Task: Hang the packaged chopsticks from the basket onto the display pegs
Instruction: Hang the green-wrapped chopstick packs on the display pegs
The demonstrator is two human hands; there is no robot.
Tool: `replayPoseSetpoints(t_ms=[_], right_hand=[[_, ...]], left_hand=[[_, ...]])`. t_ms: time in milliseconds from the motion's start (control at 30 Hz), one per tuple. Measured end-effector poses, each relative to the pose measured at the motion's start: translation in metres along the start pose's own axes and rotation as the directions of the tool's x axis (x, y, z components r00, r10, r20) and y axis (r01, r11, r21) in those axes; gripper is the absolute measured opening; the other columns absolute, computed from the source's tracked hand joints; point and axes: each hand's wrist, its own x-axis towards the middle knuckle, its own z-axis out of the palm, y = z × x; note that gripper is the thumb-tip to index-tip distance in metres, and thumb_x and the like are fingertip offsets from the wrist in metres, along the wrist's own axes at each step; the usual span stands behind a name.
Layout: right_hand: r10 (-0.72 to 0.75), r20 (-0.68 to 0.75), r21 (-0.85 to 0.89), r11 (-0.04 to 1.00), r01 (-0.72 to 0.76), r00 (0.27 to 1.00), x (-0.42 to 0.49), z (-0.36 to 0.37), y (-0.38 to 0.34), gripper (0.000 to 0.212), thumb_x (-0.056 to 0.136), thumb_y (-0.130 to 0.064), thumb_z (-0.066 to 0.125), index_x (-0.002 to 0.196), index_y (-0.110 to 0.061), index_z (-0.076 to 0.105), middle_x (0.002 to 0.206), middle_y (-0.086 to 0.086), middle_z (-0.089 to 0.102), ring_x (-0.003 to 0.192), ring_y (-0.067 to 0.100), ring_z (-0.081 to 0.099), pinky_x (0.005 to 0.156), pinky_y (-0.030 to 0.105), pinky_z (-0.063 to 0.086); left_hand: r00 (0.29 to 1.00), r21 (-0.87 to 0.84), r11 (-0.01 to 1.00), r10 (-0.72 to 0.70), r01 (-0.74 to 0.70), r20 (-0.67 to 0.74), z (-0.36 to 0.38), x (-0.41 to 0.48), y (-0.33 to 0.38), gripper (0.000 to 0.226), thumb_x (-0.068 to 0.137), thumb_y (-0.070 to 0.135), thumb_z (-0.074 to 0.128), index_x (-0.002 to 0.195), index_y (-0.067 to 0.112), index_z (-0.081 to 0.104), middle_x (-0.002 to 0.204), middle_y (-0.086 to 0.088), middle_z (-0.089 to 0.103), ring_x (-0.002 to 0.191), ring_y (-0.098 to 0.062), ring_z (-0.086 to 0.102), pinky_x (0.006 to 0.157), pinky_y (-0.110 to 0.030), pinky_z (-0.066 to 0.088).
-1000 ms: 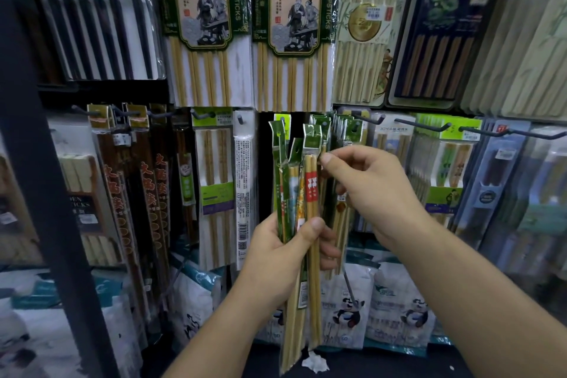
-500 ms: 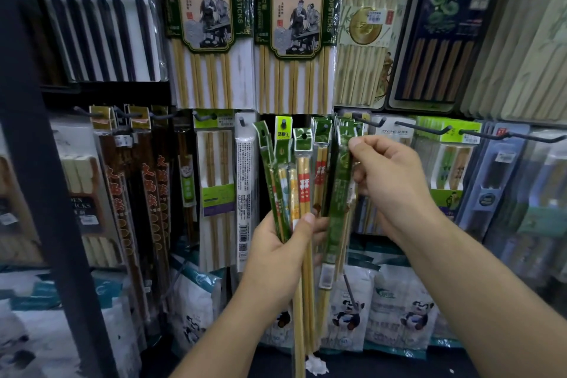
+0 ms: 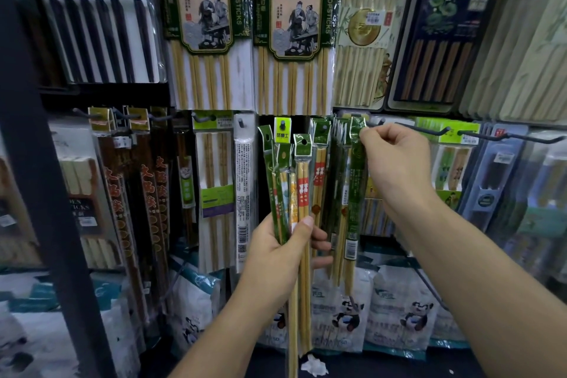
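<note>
My left hand [image 3: 282, 252] grips a bundle of several slim chopstick packs [image 3: 291, 181] with green header tabs, held upright in front of the display. My right hand [image 3: 395, 163] pinches the top of one green chopstick pack [image 3: 354, 190], its header tab right at the tip of a dark display peg [image 3: 380, 123]. Whether the tab is on the peg I cannot tell. More of the same green packs [image 3: 339, 144] hang just left of it. The basket is out of view.
Large boxed chopstick sets [image 3: 202, 24] fill the upper row. Brown and green packs [image 3: 147, 187] hang on pegs to the left. Bare long pegs [image 3: 509, 136] stick out at the right. Panda-printed bags [image 3: 346, 313] stand below. A dark shelf post [image 3: 40, 163] runs down the left.
My right hand pulled one green pack out of the bundle and carried it up and to the right, to the peg. My left hand kept the remaining packs, rising slightly.
</note>
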Motion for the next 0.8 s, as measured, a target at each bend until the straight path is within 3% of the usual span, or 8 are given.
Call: replayPoseSetpoints(t_ms=[100, 233, 300, 433, 500, 633, 733, 800], right_hand=[[-0.002, 0.004, 0.001, 1.000, 0.002, 1.000, -0.002, -0.001, 0.004, 0.027, 0.093, -0.015, 0.062, 0.066, -0.010, 0.058, 0.041, -0.015, 0.036, 0.039, 0.003, 0.031, 0.053, 0.009, 0.047], [-0.022, 0.004, -0.043, 0.999, 0.023, 1.000, -0.001, -0.001, 0.008, 0.026, 0.090, -0.018, 0.065, 0.064, -0.017, 0.061, 0.044, -0.015, 0.046, 0.044, 0.003, 0.040, 0.060, 0.023, 0.048], [-0.026, -0.004, -0.080, 0.996, 0.026, 1.000, -0.002, -0.002, 0.010, 0.020, 0.090, -0.022, 0.068, 0.070, -0.019, 0.066, 0.053, -0.015, 0.056, 0.052, 0.002, 0.049, 0.062, 0.026, 0.046], [-0.077, -0.043, -0.087, 0.994, 0.073, 0.996, -0.017, -0.006, 0.010, 0.009, 0.091, -0.032, 0.071, 0.086, -0.025, 0.068, 0.075, -0.009, 0.064, 0.066, 0.000, 0.058, 0.066, 0.021, 0.047], [-0.128, 0.067, -0.080, 0.988, 0.133, 0.990, -0.029, -0.005, 0.006, 0.016, 0.094, -0.034, 0.067, 0.081, -0.026, 0.072, 0.075, -0.008, 0.069, 0.068, -0.002, 0.062, 0.060, 0.013, 0.049], [-0.091, 0.312, 0.019, 0.996, 0.090, 0.946, -0.044, 0.002, -0.002, 0.024, 0.097, -0.032, 0.066, 0.076, -0.025, 0.074, 0.062, -0.016, 0.066, 0.056, -0.005, 0.059, 0.051, 0.009, 0.044], [-0.067, 0.302, 0.017, 0.998, 0.065, 0.951, -0.039, 0.006, -0.006, 0.024, 0.098, -0.029, 0.064, 0.076, -0.021, 0.073, 0.060, -0.013, 0.063, 0.055, -0.003, 0.055, 0.052, 0.014, 0.045], [-0.056, 0.239, 0.004, 0.998, 0.057, 0.970, -0.032, 0.010, -0.009, 0.027, 0.099, -0.028, 0.062, 0.077, -0.014, 0.070, 0.062, 0.000, 0.060, 0.056, 0.004, 0.052, 0.056, 0.024, 0.047]], left_hand=[[1.000, 0.005, 1.000, -0.006, 0.006, -0.004, 0.000, 0.000, 0.001, 0.013, 0.102, 0.015, 0.060, 0.109, 0.006, 0.065, 0.083, -0.008, 0.073, 0.078, -0.024, 0.074, 0.068, -0.042, 0.064], [1.000, 0.031, 1.000, -0.002, 0.003, -0.025, 0.000, 0.000, -0.001, 0.006, 0.099, 0.016, 0.066, 0.097, 0.017, 0.072, 0.085, -0.010, 0.069, 0.076, -0.025, 0.072, 0.066, -0.043, 0.065], [1.000, 0.041, 0.999, 0.008, -0.007, -0.027, -0.001, 0.000, -0.002, 0.007, 0.097, 0.017, 0.068, 0.095, 0.021, 0.073, 0.082, -0.009, 0.069, 0.075, -0.024, 0.072, 0.065, -0.042, 0.065], [1.000, 0.027, 1.000, 0.009, -0.009, 0.011, -0.001, 0.000, 0.000, 0.010, 0.097, 0.016, 0.069, 0.105, 0.010, 0.066, 0.074, -0.001, 0.071, 0.072, -0.022, 0.074, 0.065, -0.041, 0.065], [0.999, 0.023, 1.000, 0.005, -0.006, 0.037, 0.000, -0.001, 0.002, 0.014, 0.097, 0.014, 0.068, 0.107, 0.006, 0.062, 0.072, -0.002, 0.072, 0.070, -0.022, 0.074, 0.065, -0.039, 0.064], [0.998, -0.001, 1.000, -0.012, 0.012, 0.059, 0.002, -0.003, 0.004, 0.013, 0.097, 0.011, 0.068, 0.106, 0.005, 0.061, 0.071, -0.007, 0.072, 0.068, -0.023, 0.075, 0.064, -0.040, 0.064], [0.999, -0.047, 0.999, -0.016, 0.018, 0.029, 0.002, -0.003, 0.005, 0.012, 0.095, 0.012, 0.069, 0.106, 0.008, 0.065, 0.080, -0.007, 0.075, 0.076, -0.027, 0.077, 0.066, -0.041, 0.064], [0.999, -0.022, 1.000, 0.019, -0.020, -0.029, 0.000, 0.000, 0.004, 0.007, 0.096, 0.014, 0.068, 0.099, 0.018, 0.073, 0.087, -0.004, 0.077, 0.086, -0.024, 0.077, 0.072, -0.043, 0.065]])
